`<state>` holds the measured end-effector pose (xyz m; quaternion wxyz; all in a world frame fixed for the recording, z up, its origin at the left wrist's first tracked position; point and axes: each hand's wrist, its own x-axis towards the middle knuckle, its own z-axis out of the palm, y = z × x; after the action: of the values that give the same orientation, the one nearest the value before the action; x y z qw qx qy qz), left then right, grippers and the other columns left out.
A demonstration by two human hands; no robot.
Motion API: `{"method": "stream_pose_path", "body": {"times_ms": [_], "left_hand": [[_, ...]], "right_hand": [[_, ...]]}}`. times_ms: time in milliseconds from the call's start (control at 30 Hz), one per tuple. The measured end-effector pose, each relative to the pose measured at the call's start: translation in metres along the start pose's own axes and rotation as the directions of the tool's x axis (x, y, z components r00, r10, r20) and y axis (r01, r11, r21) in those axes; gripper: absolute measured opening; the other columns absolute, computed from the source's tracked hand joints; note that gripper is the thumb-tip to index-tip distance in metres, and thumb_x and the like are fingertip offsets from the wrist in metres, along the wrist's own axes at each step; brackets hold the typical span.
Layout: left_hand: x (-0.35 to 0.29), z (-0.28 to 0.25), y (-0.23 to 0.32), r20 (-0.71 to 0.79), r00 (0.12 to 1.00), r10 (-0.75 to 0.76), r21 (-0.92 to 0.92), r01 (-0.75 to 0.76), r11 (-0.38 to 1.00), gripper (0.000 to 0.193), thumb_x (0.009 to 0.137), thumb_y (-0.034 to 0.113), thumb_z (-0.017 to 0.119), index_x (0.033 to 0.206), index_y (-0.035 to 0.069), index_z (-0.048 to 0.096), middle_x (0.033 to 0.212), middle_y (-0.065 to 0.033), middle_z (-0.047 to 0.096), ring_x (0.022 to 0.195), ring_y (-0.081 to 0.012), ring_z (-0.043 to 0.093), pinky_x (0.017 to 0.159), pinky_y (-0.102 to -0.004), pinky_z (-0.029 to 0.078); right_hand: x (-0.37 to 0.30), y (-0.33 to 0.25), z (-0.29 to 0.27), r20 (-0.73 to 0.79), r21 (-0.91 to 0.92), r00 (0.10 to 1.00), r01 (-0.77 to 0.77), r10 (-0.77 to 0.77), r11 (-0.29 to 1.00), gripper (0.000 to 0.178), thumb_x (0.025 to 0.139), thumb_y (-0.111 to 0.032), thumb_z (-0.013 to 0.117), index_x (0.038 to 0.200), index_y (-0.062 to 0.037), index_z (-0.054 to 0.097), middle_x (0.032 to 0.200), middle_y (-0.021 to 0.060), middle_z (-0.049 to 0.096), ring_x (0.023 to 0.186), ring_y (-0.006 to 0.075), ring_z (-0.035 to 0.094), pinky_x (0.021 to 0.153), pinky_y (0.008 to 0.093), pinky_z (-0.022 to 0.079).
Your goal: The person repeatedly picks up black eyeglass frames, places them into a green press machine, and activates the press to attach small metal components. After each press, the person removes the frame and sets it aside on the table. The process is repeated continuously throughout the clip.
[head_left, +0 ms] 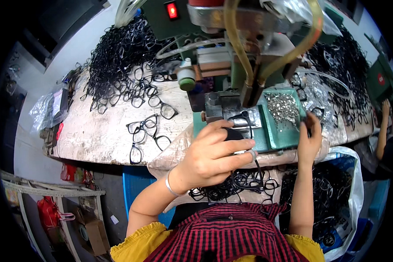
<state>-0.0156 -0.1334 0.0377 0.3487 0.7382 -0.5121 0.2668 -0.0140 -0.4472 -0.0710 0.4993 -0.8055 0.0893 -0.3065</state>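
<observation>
My left hand (pixel 216 155) is closed round a black eyeglass frame (pixel 250 126) at the front of a green bench machine (pixel 244 78). The frame's upper part lies by the metal block (pixel 249 115) under the machine's head, and a dark arm of it hangs below my fingers. Part of the frame is hidden behind the hand. My right hand (pixel 310 137) is at the right edge of a green tray (pixel 273 142) heaped with small silvery metal pieces (pixel 283 109). Its thumb and fingers are pinched together; what they hold, if anything, is too small to make out.
Black eyeglass frames (pixel 122 61) are piled at the back left, with several loose ones (pixel 150 131) nearer. Another pile (pixel 343 65) stands back right. More frames (pixel 218 187) lie by my lap, beside a white sack (pixel 356 174) of dark frames. Another person's arm (pixel 383 131) shows far right.
</observation>
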Motion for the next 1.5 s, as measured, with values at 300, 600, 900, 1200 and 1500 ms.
{"method": "stream_pose_path", "body": {"times_ms": [300,600,900,1200,1500], "left_hand": [[-0.021,0.008,0.033,-0.062,0.972,-0.227,0.026,0.229,0.973,0.023,0.075,0.009,0.077,0.098,0.011,0.074,0.116,-0.0070,0.070,0.096,-0.0288,0.068,0.106,-0.0488,0.045],[-0.115,-0.084,-0.025,0.007,0.768,-0.640,0.773,0.402,0.491,0.020,0.074,0.003,0.073,0.093,0.005,0.074,0.135,-0.0160,0.057,0.113,-0.0332,0.055,0.091,-0.0417,0.045],[-0.136,-0.080,-0.081,-0.432,0.410,-0.803,0.667,0.745,0.022,0.017,0.073,0.020,0.080,0.076,0.005,0.073,0.091,-0.0131,0.066,0.091,-0.0322,0.061,0.077,-0.0393,0.051],[-0.168,-0.076,-0.092,-0.434,0.349,-0.830,-0.034,0.915,0.402,0.015,0.091,0.015,0.065,0.087,0.001,0.065,0.070,-0.0075,0.066,0.059,-0.0149,0.061,0.051,-0.0284,0.046],[-0.145,-0.041,-0.103,-0.273,0.100,-0.957,-0.707,0.654,0.270,0.009,0.096,0.011,0.058,0.101,0.009,0.051,0.073,-0.0029,0.061,0.053,-0.0083,0.053,0.046,-0.0201,0.038]], "right_hand": [[0.015,-0.032,0.052,0.210,-0.562,0.956,0.291,-0.207,0.774,0.016,0.080,-0.015,0.073,0.091,-0.0068,0.066,0.090,0.0111,0.065,0.091,0.0337,0.060,0.080,0.0432,0.048],[0.020,-0.027,0.041,0.085,-0.351,0.964,0.267,-0.253,0.898,0.014,0.086,-0.009,0.066,0.097,-0.0037,0.073,0.093,0.0132,0.070,0.086,0.0312,0.066,0.082,0.0376,0.050],[0.025,-0.022,0.052,0.025,-0.064,0.992,0.122,-0.121,0.990,0.014,0.082,-0.006,0.071,0.095,-0.0018,0.072,0.088,0.0102,0.070,0.081,0.0211,0.066,0.078,0.0305,0.051],[-0.018,-0.002,-0.007,-0.036,-0.147,0.999,0.009,-0.015,0.989,0.013,0.084,-0.001,0.068,0.096,-0.0004,0.072,0.092,0.0080,0.070,0.090,0.0186,0.065,0.084,0.0305,0.049],[0.008,-0.125,0.058,0.201,0.274,0.946,0.196,-0.255,0.941,0.016,0.078,0.000,0.068,0.094,0.0002,0.069,0.090,0.0080,0.070,0.086,0.0186,0.065,0.081,0.0286,0.049]]}}
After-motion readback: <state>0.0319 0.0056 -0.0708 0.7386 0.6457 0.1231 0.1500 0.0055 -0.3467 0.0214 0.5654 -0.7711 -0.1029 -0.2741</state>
